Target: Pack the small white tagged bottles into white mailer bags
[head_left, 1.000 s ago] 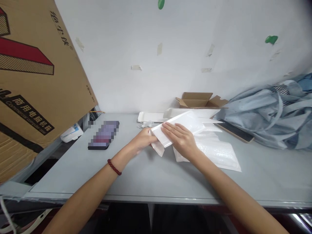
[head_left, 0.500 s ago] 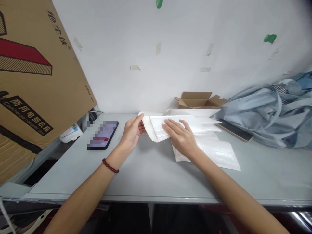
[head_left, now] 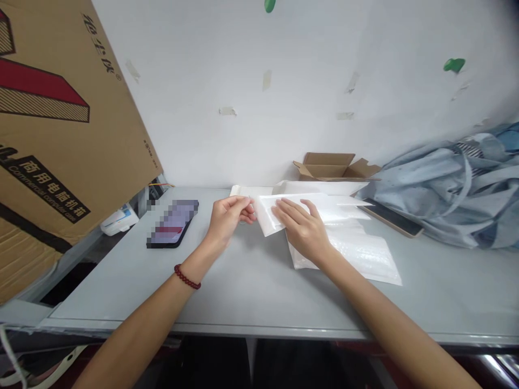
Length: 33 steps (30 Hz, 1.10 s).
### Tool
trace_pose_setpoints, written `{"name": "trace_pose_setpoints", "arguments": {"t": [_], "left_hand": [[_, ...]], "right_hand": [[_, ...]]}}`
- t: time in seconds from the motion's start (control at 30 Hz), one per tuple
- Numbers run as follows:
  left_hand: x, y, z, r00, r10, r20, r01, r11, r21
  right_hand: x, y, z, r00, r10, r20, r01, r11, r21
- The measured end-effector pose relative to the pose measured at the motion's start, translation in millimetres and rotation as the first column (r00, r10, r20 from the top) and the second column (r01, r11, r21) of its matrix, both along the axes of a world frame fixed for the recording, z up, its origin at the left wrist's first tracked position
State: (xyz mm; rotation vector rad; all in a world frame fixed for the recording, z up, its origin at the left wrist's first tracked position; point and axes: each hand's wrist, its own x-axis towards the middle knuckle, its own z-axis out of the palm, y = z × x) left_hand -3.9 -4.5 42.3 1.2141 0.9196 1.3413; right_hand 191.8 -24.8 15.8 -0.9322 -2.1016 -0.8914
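Observation:
My left hand (head_left: 229, 219) pinches the left edge of a white padded bag (head_left: 267, 224) between thumb and fingertips. This end of the bag looks folded over. My right hand (head_left: 304, 229) lies flat on top of the bag with its fingers stretched out, pressing it. Beneath and to the right, a translucent white bubble-wrap bag (head_left: 360, 254) rests on the grey table (head_left: 259, 292). More white bags (head_left: 324, 187) lie behind, partly hidden by the upper one.
A phone (head_left: 172, 224) lies at left, its screen blurred out. An open cardboard box (head_left: 328, 165) stands against the wall. Right of the bags are a dark flat device (head_left: 393, 216) and a pale blue cloth bag (head_left: 441, 189). A large carton (head_left: 77, 135) leans in from the left.
The bag's left-end flap, held raised half a second ago, is now folded over toward the right. My left hand has shifted slightly right; my right hand stays flat on the bag.

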Motion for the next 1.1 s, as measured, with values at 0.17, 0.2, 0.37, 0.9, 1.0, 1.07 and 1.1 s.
{"name": "trace_pose_setpoints", "arguments": {"t": [0.17,0.2,0.37,0.9,1.0,1.07,1.1], "left_hand": [[4,0,-4.8,0.993,0.008,-0.121,0.002,0.997,0.083],[5,0,-6.6,0.989,0.019,-0.149,-0.001,0.993,0.120],[8,-2,-13.9,0.959,0.050,-0.277,0.048,0.941,0.335],[39,-23,-34.0,0.946,-0.226,-0.233,0.256,0.961,0.108],[45,-28,-36.7,0.957,-0.248,-0.149,0.260,0.963,0.069],[47,-30,-38.1,0.944,-0.284,-0.166,0.298,0.953,0.062],[47,-31,-38.8,0.932,-0.311,-0.185,0.326,0.944,0.055]], "right_hand": [[0,0,-1.1,1.000,0.013,-0.010,-0.013,1.000,-0.020],[0,0,-0.9,1.000,0.014,-0.010,-0.014,1.000,-0.016],[1,-3,4.8,1.000,0.013,-0.017,-0.012,0.998,0.064],[15,-4,25.6,0.993,-0.061,-0.098,0.087,0.957,0.278],[24,3,24.3,0.989,-0.126,-0.070,0.137,0.973,0.186],[29,7,23.8,0.984,-0.174,-0.038,0.177,0.980,0.091],[32,9,23.9,0.980,-0.200,-0.017,0.200,0.979,0.023]]}}
